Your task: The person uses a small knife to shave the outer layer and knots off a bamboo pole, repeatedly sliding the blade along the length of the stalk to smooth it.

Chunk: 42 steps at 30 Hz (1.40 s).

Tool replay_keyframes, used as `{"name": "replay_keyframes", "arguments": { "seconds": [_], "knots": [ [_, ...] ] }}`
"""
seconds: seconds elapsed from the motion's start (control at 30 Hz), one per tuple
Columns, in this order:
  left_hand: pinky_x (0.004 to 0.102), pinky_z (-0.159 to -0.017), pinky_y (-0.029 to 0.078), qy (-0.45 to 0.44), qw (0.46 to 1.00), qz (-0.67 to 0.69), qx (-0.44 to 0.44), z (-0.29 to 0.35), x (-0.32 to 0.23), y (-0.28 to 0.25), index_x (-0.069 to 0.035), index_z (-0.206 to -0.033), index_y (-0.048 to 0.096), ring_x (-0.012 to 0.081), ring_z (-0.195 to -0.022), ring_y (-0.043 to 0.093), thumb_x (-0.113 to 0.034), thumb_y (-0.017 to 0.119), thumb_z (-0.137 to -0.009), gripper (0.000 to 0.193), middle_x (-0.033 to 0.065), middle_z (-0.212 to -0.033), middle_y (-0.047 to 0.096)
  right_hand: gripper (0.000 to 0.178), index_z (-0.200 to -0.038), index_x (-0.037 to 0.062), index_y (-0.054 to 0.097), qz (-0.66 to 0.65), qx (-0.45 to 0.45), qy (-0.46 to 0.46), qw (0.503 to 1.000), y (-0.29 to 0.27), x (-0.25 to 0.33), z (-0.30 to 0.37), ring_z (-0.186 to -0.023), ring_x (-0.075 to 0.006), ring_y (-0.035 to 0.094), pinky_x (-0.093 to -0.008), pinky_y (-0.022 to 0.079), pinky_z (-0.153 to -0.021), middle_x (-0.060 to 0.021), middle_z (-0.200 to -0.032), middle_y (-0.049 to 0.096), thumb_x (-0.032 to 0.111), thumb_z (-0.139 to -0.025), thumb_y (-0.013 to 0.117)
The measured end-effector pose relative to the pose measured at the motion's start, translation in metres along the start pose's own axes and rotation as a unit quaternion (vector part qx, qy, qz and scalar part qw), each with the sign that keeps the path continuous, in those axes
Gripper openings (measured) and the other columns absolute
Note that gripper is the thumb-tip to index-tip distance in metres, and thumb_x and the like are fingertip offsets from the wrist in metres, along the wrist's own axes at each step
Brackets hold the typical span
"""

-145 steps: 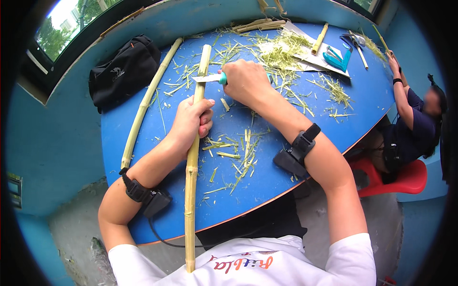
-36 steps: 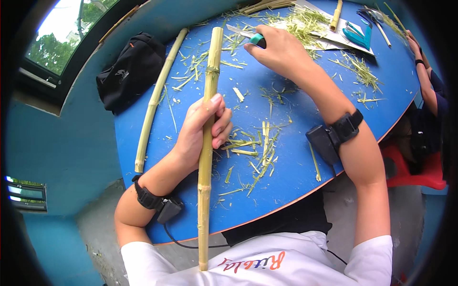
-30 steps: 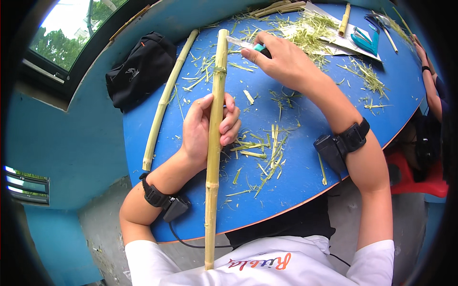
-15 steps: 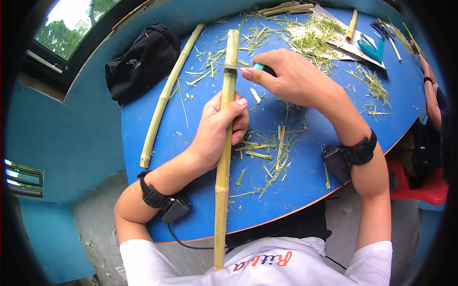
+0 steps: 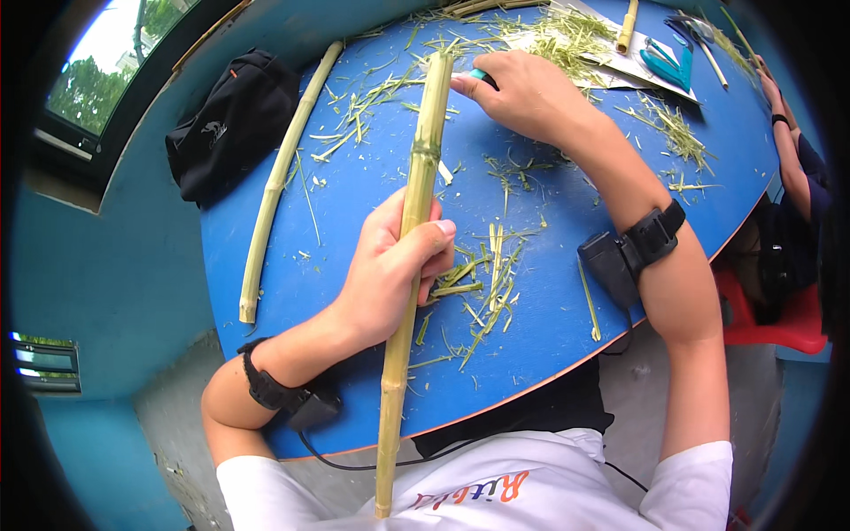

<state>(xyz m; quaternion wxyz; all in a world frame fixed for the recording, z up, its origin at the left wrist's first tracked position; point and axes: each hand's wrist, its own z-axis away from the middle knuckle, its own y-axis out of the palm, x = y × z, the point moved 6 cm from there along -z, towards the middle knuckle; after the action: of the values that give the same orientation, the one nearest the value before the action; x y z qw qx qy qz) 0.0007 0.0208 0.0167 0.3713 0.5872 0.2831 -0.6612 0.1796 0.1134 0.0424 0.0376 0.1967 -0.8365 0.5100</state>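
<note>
The pole [image 5: 431, 115] looks woody, the black bag [image 5: 237, 119] matt cloth.

Stick [image 5: 404, 323]: long, yellow-green, ringed with bumps; held around the middle, tipped a bit right.
Knife [image 5: 483, 77]: blue-green and black handle, mostly hidden, near the stick's top.

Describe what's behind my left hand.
Blue table shows around your left hand, green shavings to its right; whatever lies behind it and the bamboo pole it grips is hidden.
</note>
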Motion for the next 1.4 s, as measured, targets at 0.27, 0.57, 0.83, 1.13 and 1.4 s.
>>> {"name": "replay_keyframes", "arguments": {
  "seconds": [0.27,0.57,0.83,1.13,1.4],
  "knots": [
    [0.0204,-0.040,0.030,0.011,1.000,0.010,-0.023,-0.004,0.004,-0.009,-0.010,-0.085,0.038,0.0063,-0.044,0.035,-0.021,0.053,-0.090,0.019,0.0008,-0.058,0.041,0.051,-0.082,-0.0053,0.055,-0.150,0.072,0.013,0.986,-0.020,0.015,0.009,-0.069,-0.0309,0.050,-0.0413,0.041,-0.066,-0.0193,-0.072,0.052,0.044,-0.094,0.052],
    [0.0214,-0.039,0.032,-0.005,0.999,0.035,-0.040,-0.004,0.007,-0.010,-0.009,-0.085,0.040,0.0064,-0.047,0.039,-0.013,0.055,-0.089,0.016,0.0002,-0.060,0.044,0.051,-0.082,-0.0025,0.058,-0.082,0.079,-0.023,0.993,-0.009,0.025,0.011,-0.075,-0.0381,0.057,-0.0449,0.045,-0.069,-0.0216,-0.078,0.060,0.047,-0.092,0.052],
    [0.0211,-0.040,0.031,-0.031,1.000,0.001,-0.002,0.005,0.007,0.002,-0.009,-0.087,0.039,0.0068,-0.046,0.038,-0.018,0.054,-0.088,0.017,0.0020,-0.061,0.044,0.054,-0.082,0.0005,0.064,-0.072,-0.028,0.076,0.994,-0.011,-0.025,-0.004,-0.090,-0.0423,0.060,-0.0487,0.047,-0.080,-0.0249,-0.089,0.064,0.051,-0.093,0.047],
    [0.0211,-0.040,0.031,-0.007,0.999,0.044,-0.011,-0.002,0.006,-0.009,-0.010,-0.085,0.038,0.0073,-0.042,0.034,-0.018,0.053,-0.088,0.018,0.0023,-0.058,0.041,0.052,-0.077,-0.0043,0.051,-0.129,0.058,-0.023,0.990,-0.023,0.021,0.013,-0.064,-0.0327,0.046,-0.0436,0.039,-0.063,-0.0189,-0.066,0.050,0.045,-0.093,0.052],
    [0.0213,-0.038,0.032,-0.023,0.996,0.077,-0.027,-0.004,0.009,-0.013,-0.008,-0.082,0.039,0.0073,-0.047,0.039,-0.009,0.054,-0.085,0.015,0.0019,-0.060,0.043,0.052,-0.084,-0.0002,0.063,-0.082,0.076,0.009,0.994,-0.007,0.021,0.009,-0.088,-0.0410,0.061,-0.0469,0.048,-0.080,-0.0230,-0.087,0.064,0.049,-0.092,0.049]
  ]
}}
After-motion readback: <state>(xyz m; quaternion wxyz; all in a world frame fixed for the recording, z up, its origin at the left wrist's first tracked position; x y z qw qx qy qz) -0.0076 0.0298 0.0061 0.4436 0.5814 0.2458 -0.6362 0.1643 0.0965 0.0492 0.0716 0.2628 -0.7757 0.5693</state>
